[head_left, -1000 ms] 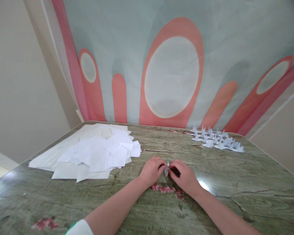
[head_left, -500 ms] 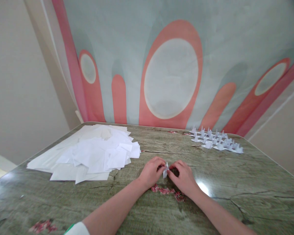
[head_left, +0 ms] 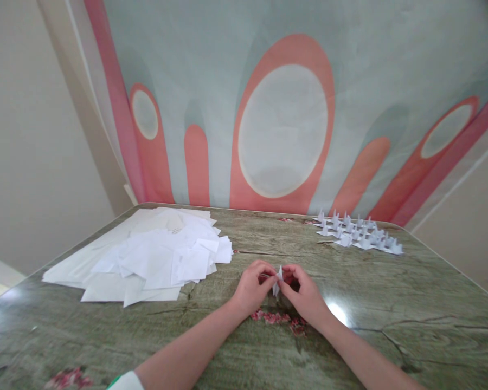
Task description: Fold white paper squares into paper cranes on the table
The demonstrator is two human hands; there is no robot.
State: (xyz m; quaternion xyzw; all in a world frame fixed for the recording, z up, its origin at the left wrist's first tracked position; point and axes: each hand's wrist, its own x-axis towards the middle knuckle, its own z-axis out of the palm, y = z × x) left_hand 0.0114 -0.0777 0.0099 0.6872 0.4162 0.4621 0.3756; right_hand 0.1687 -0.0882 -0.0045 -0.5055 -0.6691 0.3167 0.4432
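Observation:
Between my two hands, over the middle of the table, is a small folded white paper piece [head_left: 277,285], narrow and pointed at the top. My left hand [head_left: 255,283] pinches its left side between thumb and fingers. From the other side, my right hand [head_left: 301,288] grips it with the thumb in front and fingers curled behind. Fingers cover part of the folds. Several finished white paper cranes [head_left: 357,232] stand in rows at the far right of the table.
A spread pile of loose white paper sheets [head_left: 150,254] covers the left part of the wood-patterned table [head_left: 236,352]. Behind the table's far edge rises a wall covering [head_left: 219,65] with pink and grey shapes. Printed pink flowers [head_left: 274,317] mark the tabletop near my wrists.
Both hands keep hold of the folded paper. The paper has shifted slightly right and turned a little, and my left thumb has moved in closer against it.

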